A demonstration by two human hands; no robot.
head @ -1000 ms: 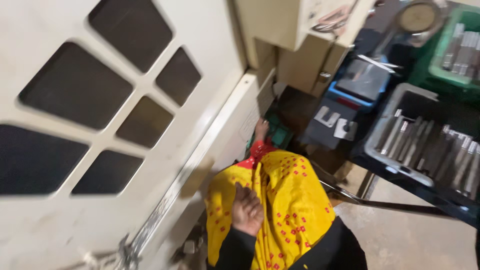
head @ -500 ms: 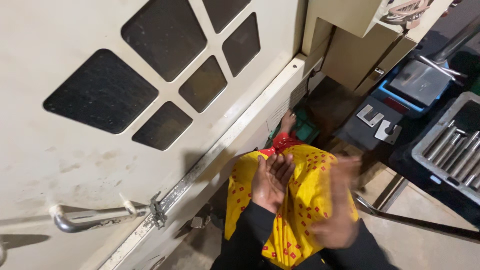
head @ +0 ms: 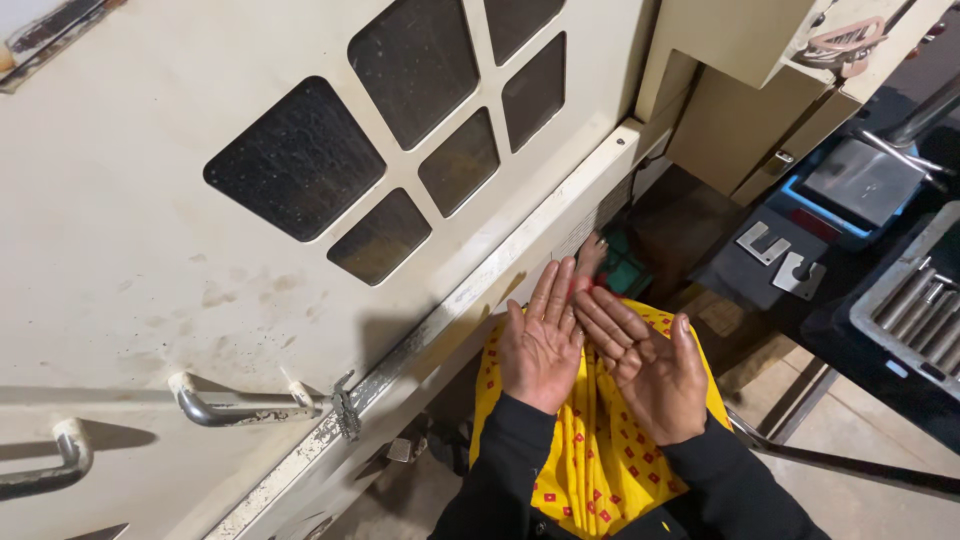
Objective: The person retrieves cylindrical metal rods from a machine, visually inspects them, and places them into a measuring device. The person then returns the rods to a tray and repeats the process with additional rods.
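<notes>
My left hand (head: 543, 343) and my right hand (head: 645, 362) are held side by side, palms up, fingers spread and holding nothing. They hover over my yellow garment with red marks (head: 600, 450); black sleeves cover both wrists. The left hand is close to the lower rail of a large cream machine door (head: 200, 250) with dark window panes (head: 295, 160). A bent metal handle (head: 235, 405) sticks out of the door at lower left.
A grey tray of metal rods (head: 915, 310) sits on a dark cart at right. Flat metal brackets (head: 775, 255) and a blue-rimmed scale-like device (head: 850, 190) lie beside it. A cream cabinet (head: 740, 110) stands at the upper right. A foot on a green pad (head: 615, 265) shows below.
The view has swung left and down along the door. Both hands have come up together in front of me, palms turned upward; a second ago only one hand showed.
</notes>
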